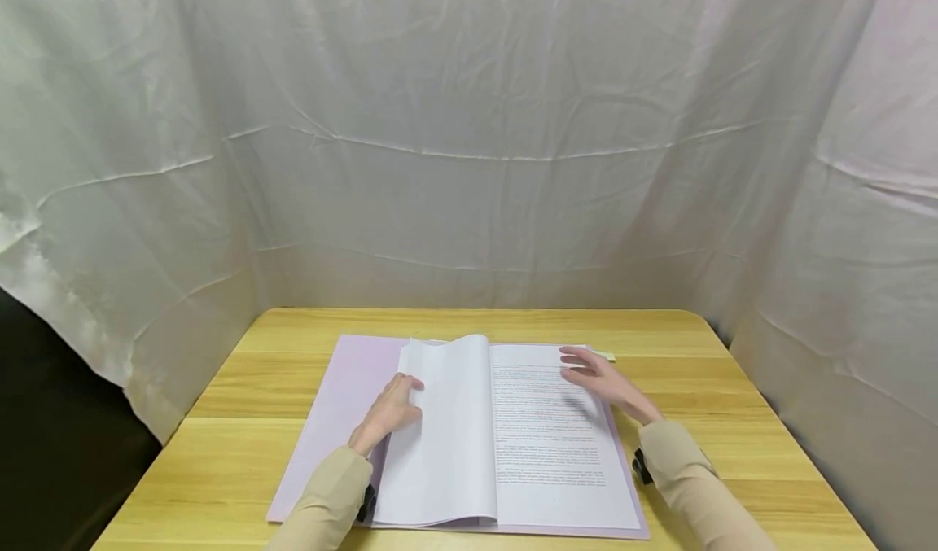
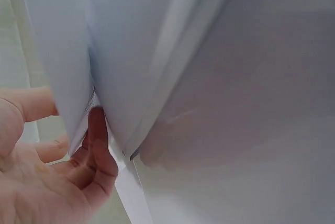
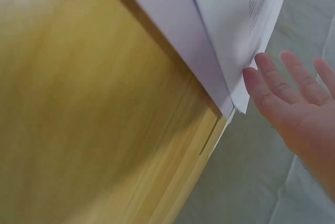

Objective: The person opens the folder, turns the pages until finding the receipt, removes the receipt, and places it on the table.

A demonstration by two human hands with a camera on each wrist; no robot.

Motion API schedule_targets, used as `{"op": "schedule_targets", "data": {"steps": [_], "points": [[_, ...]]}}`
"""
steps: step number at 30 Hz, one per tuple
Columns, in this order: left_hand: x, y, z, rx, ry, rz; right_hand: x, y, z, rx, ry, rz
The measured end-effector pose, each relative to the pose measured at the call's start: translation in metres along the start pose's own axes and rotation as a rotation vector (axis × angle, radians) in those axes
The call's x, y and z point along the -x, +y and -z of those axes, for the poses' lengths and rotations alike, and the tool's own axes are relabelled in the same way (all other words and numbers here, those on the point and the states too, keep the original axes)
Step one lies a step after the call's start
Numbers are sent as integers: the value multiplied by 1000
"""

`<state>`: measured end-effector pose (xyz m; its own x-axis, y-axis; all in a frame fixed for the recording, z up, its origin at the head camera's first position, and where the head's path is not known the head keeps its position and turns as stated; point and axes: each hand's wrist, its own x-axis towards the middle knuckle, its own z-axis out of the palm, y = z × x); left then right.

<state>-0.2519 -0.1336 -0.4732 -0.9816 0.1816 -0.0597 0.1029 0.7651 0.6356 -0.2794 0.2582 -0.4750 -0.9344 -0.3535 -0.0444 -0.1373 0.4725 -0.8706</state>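
A lavender folder (image 1: 322,437) lies spread on the table with a stack of paper in it. On its right side is a printed page (image 1: 550,453) with lines of small text. Blank-backed sheets (image 1: 447,461) curve over to the left from the middle. My left hand (image 1: 388,411) holds the left edge of these sheets; in the left wrist view, fingers (image 2: 99,145) reach in behind the paper's edge. Over the upper right of the printed page hovers my right hand (image 1: 604,382), its fingers spread and holding nothing.
The wooden table (image 1: 733,437) extends around the folder. A small pale strip (image 1: 606,356) sticks out past the folder's upper right corner. Light grey curtains (image 1: 469,209) hang behind the table and along both sides.
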Motion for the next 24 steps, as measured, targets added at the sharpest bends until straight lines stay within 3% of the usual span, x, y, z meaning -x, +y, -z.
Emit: {"op": "schedule_targets", "data": {"steps": [24], "points": [[-2,1,-8,-109,42,51,-33,8,6,269,140,-8]]}}
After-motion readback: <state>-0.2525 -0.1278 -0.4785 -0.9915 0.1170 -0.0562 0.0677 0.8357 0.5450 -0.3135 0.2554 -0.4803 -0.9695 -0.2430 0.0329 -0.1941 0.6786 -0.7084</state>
